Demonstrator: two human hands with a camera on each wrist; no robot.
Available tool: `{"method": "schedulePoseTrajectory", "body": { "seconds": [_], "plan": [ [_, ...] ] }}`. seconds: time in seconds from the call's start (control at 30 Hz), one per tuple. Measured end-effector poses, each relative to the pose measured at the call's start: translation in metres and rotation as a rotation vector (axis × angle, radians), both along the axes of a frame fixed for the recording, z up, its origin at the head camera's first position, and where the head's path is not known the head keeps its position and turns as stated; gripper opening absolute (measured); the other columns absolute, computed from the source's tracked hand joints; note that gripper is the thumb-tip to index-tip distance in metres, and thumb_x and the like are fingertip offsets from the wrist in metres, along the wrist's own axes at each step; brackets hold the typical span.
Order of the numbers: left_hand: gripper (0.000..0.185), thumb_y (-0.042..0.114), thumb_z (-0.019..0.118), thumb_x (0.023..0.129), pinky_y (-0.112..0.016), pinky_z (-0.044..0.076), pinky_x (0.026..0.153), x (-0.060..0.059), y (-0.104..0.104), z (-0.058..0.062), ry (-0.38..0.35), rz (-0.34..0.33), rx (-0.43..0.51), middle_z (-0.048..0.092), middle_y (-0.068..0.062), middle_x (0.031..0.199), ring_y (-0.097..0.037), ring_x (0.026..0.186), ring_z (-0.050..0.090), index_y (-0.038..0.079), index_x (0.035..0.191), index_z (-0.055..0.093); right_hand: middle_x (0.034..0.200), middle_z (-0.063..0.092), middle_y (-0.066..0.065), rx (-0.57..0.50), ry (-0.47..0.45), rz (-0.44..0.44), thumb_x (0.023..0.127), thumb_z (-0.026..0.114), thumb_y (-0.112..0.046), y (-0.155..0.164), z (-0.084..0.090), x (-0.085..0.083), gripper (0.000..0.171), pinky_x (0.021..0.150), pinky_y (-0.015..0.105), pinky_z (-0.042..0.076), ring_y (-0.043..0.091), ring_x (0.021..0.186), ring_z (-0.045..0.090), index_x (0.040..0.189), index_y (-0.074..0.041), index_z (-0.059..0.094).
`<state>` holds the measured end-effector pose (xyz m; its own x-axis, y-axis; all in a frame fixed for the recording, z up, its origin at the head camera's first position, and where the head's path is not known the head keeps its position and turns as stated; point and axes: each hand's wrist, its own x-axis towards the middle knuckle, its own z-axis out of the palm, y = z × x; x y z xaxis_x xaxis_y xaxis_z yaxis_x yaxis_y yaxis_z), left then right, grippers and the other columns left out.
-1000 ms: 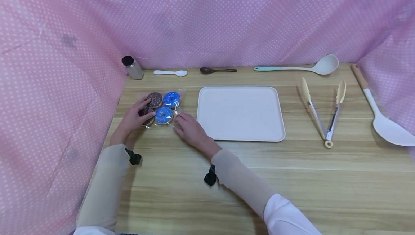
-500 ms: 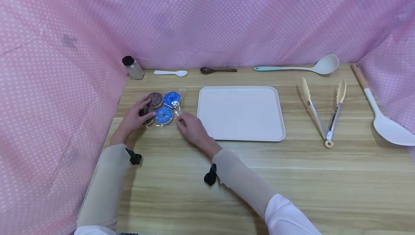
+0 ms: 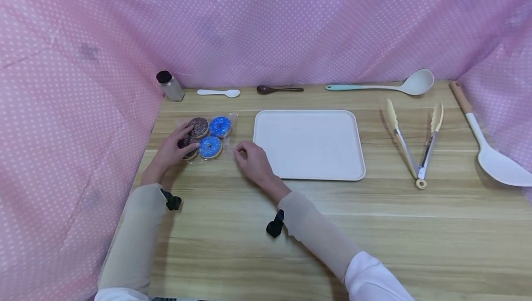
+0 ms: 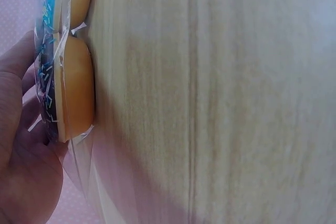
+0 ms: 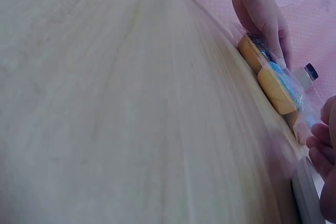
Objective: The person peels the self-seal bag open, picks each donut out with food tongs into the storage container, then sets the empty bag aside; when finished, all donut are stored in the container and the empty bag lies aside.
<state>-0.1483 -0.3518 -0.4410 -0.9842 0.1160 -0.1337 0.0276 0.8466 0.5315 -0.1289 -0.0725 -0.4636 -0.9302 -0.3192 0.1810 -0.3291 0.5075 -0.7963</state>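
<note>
A clear plastic bag lies on the wooden table at the left, holding several sprinkled toy donuts. Two donuts have brown tops, like the brown donut at the back; the others are blue, like the blue donut at the front. My left hand grips the bag over the brown donuts, its thumb reaching the front blue one. In the left wrist view the left hand curves round a donut's side. My right hand pinches the bag's loose film at its right end, beside the tray.
A white tray lies right of the bag. Behind are a black-capped bottle, a white spoon, a brown spoon and a ladle. At the right lie spread tongs and a white turner. Pink dotted cloth surrounds the table.
My right hand has closed its fingertips on the bag's film and drawn to the right, toward the tray. The left hand and the donuts stay in place.
</note>
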Motion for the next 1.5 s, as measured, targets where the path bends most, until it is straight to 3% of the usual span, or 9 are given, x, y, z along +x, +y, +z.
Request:
{"method": "schedulePoseTrajectory", "body": {
  "seconds": [0.27,0.5,0.73,0.97,1.3,1.5],
  "plan": [
    [0.071,0.040,0.060,0.093,-0.062,0.017,0.114,0.000,0.000,0.001,0.005,-0.016,0.010,0.014,-0.013,0.160,-0.044,0.144,0.015,0.013,0.151,0.029,0.116,0.062,0.002,0.024,-0.075,0.061,0.090,0.063,-0.038,-0.009,0.002,-0.004,0.039,0.095,0.030,0.048,0.016,0.108,0.057,0.118,-0.011,0.058],
    [0.071,0.041,0.059,0.093,-0.062,0.017,0.114,0.000,0.000,0.001,0.003,-0.014,0.007,0.014,-0.013,0.160,-0.044,0.144,0.016,0.012,0.151,0.029,0.113,0.061,0.001,0.238,0.049,0.084,0.091,0.061,-0.042,-0.024,-0.003,-0.007,0.041,0.091,0.027,0.049,0.013,0.103,0.056,0.118,-0.012,0.058],
    [0.071,0.040,0.060,0.093,-0.061,0.018,0.114,0.001,-0.001,0.000,0.009,-0.013,0.009,0.015,-0.012,0.160,-0.043,0.144,0.016,0.013,0.151,0.029,0.101,0.060,-0.002,0.315,0.150,0.079,0.093,0.059,-0.034,-0.028,-0.003,-0.006,0.025,0.085,0.026,0.050,0.013,0.094,0.057,0.105,-0.013,0.062],
    [0.072,0.041,0.062,0.092,-0.059,0.017,0.115,0.000,-0.001,0.002,-0.019,0.002,-0.002,0.013,-0.008,0.161,-0.041,0.145,0.015,0.016,0.151,0.029,0.090,0.057,-0.006,0.292,0.162,0.100,0.092,0.059,-0.022,-0.027,-0.002,-0.004,0.007,0.077,0.021,0.050,0.009,0.087,0.055,0.091,-0.016,0.063],
    [0.073,0.045,0.061,0.091,-0.059,0.017,0.116,0.000,-0.002,0.001,-0.016,0.006,-0.002,0.013,-0.008,0.161,-0.041,0.145,0.015,0.018,0.151,0.029,0.091,0.059,-0.003,0.228,0.082,0.090,0.097,0.053,-0.024,-0.022,0.002,-0.005,0.014,0.077,0.023,0.050,0.011,0.087,0.055,0.093,-0.014,0.062],
    [0.071,0.041,0.062,0.092,-0.061,0.018,0.114,0.000,-0.002,0.001,0.010,-0.010,0.015,0.017,-0.013,0.160,-0.043,0.143,0.018,0.014,0.150,0.031,0.102,0.062,0.000,0.253,0.124,0.127,0.092,0.061,-0.036,-0.023,-0.002,-0.006,0.026,0.087,0.025,0.050,0.013,0.097,0.057,0.101,-0.012,0.064]
  ]
}}
